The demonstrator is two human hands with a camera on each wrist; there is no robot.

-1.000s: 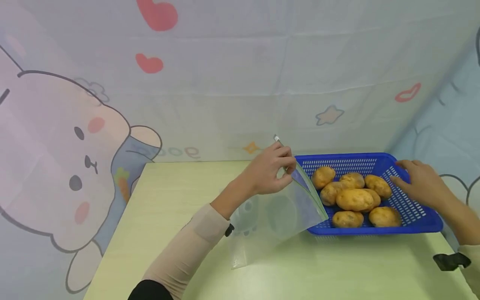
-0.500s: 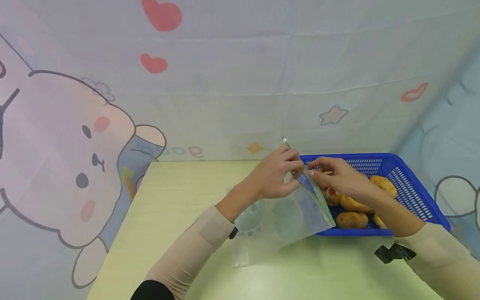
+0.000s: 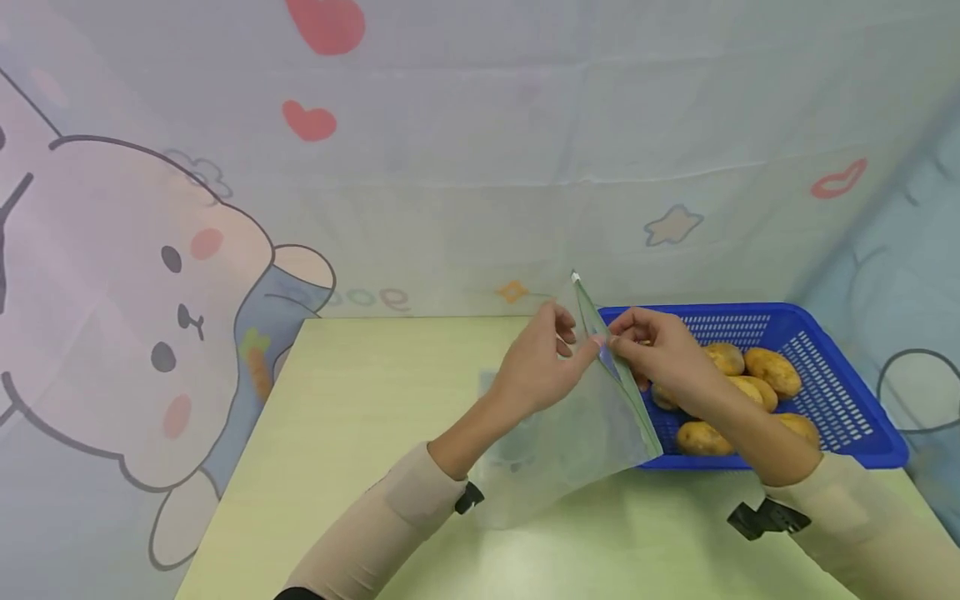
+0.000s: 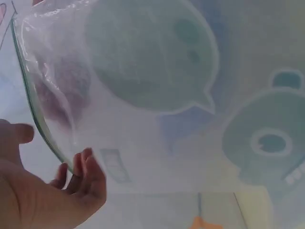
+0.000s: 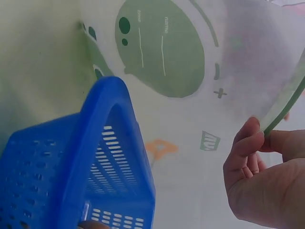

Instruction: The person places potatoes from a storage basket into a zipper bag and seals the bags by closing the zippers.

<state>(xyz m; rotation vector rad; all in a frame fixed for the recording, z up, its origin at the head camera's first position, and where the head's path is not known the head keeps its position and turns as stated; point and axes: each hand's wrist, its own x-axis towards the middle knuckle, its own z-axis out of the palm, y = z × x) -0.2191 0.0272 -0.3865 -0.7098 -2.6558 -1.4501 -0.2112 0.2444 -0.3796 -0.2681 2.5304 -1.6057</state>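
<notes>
We see a cloudy plastic bag (image 3: 577, 450) with green pictures on it, up between two hands. Its long green edge slants down toward the blue basket (image 3: 855, 458). The right hand (image 3: 667, 350) pinches that edge between finger and thumb, so the bag is right at its fingertips. The left hand (image 3: 536, 362) is just across, with its thumb by the same edge. Its fingers bend, with a gap next to the thumb, and we cannot tell if they grip the bag. Most of the bag hangs below the left hand, over the pale green counter (image 3: 375, 400). The basket sits on the counter under the right hand, with brown potatoes (image 3: 772, 372) inside. Behind is a cartoon cloth (image 3: 480, 150).
</notes>
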